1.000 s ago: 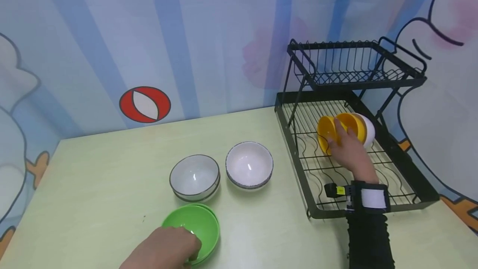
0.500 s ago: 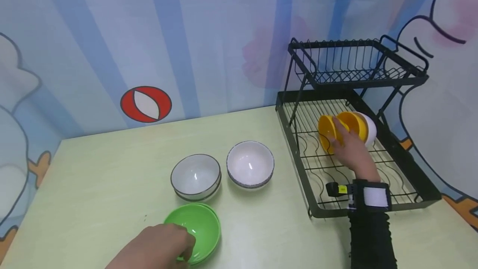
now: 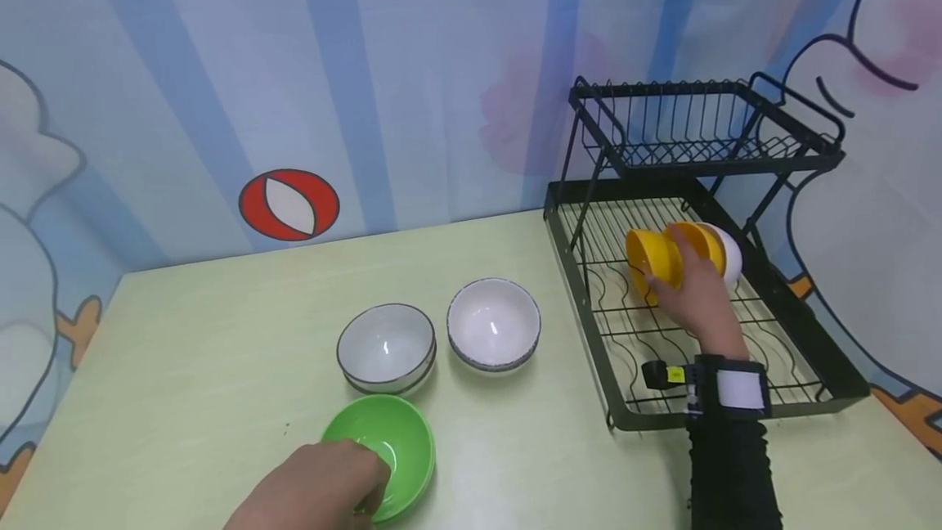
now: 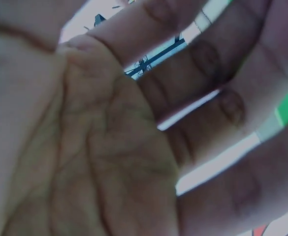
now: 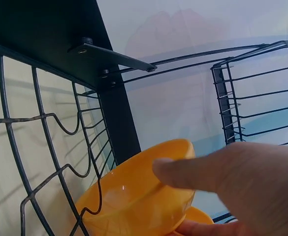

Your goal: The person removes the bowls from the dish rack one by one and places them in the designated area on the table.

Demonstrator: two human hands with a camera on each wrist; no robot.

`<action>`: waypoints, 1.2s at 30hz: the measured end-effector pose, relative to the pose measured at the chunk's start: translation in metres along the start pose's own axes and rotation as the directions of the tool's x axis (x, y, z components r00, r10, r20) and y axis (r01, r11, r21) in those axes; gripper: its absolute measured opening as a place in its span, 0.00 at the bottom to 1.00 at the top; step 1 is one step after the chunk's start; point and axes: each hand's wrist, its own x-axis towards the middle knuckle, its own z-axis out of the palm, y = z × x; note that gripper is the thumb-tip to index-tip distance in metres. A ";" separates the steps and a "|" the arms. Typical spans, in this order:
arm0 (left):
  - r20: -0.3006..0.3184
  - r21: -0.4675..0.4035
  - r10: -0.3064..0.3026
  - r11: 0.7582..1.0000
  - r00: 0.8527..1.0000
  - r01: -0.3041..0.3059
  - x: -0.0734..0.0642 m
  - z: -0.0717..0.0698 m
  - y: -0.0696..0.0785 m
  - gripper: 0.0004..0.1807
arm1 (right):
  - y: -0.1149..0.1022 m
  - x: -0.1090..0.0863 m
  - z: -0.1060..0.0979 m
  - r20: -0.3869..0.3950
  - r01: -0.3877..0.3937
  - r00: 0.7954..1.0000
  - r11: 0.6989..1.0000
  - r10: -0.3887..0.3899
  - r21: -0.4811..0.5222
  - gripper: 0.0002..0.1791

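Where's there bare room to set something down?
On the table left of the gray bowls, and nearer, between the green bowl and dish rack. The rack's upper tier looks bare. Crowded: around the left hand, where green and gray bowls sit close, and around the right hand and yellow bowls.

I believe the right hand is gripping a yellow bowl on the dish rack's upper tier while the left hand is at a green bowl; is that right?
The tier is wrong: the head view shows the right hand gripping a yellow bowl on the lower tier of the dish rack.
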 end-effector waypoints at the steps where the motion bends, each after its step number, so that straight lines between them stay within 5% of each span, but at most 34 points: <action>1: 0.002 -0.004 -0.012 1.000 1.000 0.012 0.000 0.000 0.000 0.17 | -0.001 0.000 0.000 -0.022 0.009 1.000 1.000 -0.008 0.009 0.43; 8: 0.007 0.001 -0.078 0.997 0.997 0.078 0.002 0.001 0.000 0.15 | -0.005 -0.001 0.000 -0.105 0.016 0.994 1.000 -0.013 0.025 0.44; 15: 0.010 0.017 -0.073 0.997 0.997 0.073 0.002 -0.001 0.001 0.13 | -0.007 -0.001 -0.001 -0.136 0.024 0.991 0.999 -0.021 0.027 0.42; 26: -0.034 0.162 0.079 0.984 0.996 -0.073 0.007 -0.003 0.005 0.10 | -0.007 -0.004 0.000 -0.154 0.032 0.988 0.999 -0.029 0.014 0.40; 36: -0.080 0.248 0.231 0.947 0.970 -0.206 0.010 -0.008 0.009 0.10 | -0.006 -0.002 0.000 -0.218 0.063 0.974 0.998 -0.058 0.013 0.38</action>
